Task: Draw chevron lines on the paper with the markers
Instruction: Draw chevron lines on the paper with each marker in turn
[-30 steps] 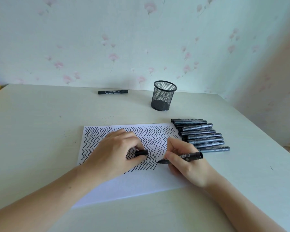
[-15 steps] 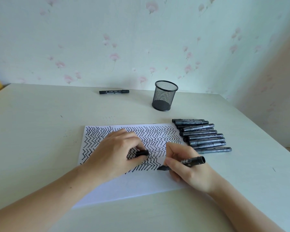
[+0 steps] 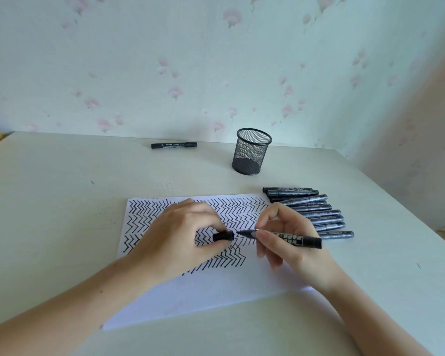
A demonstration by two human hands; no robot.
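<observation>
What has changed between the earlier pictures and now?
The right hand has swung the marker up off the lower chevrons, so its tip now points at the cap that the left hand pinches. Nothing was let go. The paper, the row of markers, the mesh cup and the lone marker stayed.

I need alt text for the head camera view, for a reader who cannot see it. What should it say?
A person's right hand holds an uncapped black marker, its tip pointing at the black cap pinched in the left hand, above a white paper sheet half filled with black chevron lines. Beside the sheet lies a row of capped markers; behind stand a black mesh cup and one lone marker.
</observation>
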